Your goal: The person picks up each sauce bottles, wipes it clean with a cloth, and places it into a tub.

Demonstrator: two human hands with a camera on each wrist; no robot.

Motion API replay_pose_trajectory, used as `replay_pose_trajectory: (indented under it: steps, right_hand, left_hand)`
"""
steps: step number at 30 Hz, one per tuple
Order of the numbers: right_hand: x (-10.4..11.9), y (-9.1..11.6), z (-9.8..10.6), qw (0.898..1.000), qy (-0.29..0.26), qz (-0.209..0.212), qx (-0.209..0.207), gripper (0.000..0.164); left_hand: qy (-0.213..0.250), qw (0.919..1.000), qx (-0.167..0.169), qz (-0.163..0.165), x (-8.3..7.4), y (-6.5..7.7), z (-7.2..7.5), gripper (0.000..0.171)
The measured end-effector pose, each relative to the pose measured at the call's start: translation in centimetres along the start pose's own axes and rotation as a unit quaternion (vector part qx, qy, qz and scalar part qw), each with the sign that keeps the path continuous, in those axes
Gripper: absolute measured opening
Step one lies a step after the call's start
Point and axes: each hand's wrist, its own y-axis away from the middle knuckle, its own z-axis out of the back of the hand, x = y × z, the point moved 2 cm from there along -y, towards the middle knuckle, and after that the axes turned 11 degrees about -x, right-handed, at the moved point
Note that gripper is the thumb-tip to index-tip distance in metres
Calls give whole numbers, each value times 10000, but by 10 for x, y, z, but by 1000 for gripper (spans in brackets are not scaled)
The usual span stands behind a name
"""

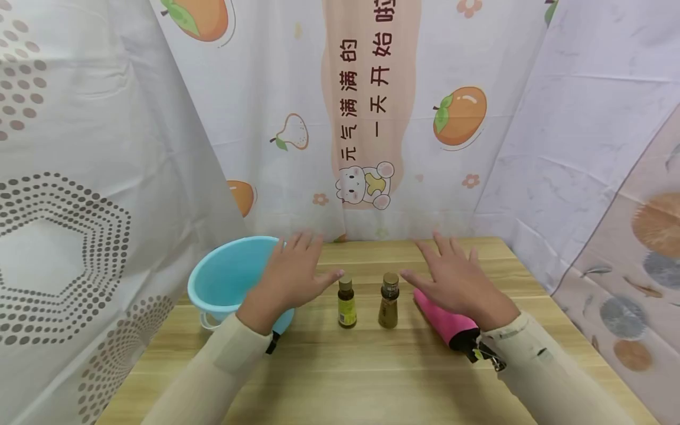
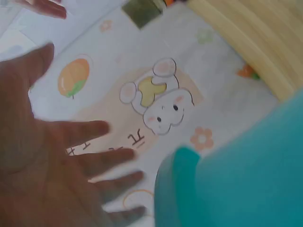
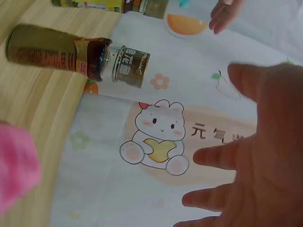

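Note:
My left hand [image 1: 291, 274] hovers with fingers spread, overlapping the right rim of a light blue basin [image 1: 212, 271] in the head view. Opposite it, my right hand [image 1: 454, 280] is also spread, above a pink, long thing with a black end [image 1: 446, 319]. Between the hands stand two small upright bottles. One bottle [image 1: 347, 308] has a yellow-green label and a gold cap; the other bottle [image 1: 388, 304] is brown-gold with a gold cap. Both palms [image 2: 42, 156] [image 3: 274, 156] show nothing in them in the wrist views.
A light blue thing with a black end [image 1: 283, 323] pokes out beneath the left wrist, beside the basin. Everything stands on a wooden table [image 1: 329, 378]. A printed curtain [image 1: 287, 71] hangs behind it, with more cloth [image 1: 563, 147] at both sides.

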Motion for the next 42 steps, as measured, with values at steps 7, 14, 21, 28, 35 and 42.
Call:
replay_pose_trajectory:
  steps: [7, 14, 21, 28, 35, 42]
  right_hand:
    - [-27, 13, -34, 9949, -750, -189, -643, 69]
    - [-52, 25, -79, 9912, -856, -411, -923, 64]
    - [-62, 32, -102, 9871, -904, -412, -1257, 55]
    - [-67, 39, -115, 9895, -846, -696, -946, 58]
    - [-69, 43, -126, 9914, -754, -774, -743, 65]
    - [-72, 47, -134, 9932, -566, -826, -593, 74]
  left_hand:
    - [1163, 9772, -1723, -422, -22, 21, -29, 49]
    - [1887, 9616, -1990, 5, -30, 33, -66, 40]
    - [2080, 9510, -2247, 420, -31, 39, -92, 38]
    - [2499, 9363, -2408, 534, -32, 39, -101, 33]
    - [2877, 9230, -2469, 663, -33, 40, -104, 32]
    - [3013, 9125, -2712, 543, -34, 41, -108, 29]
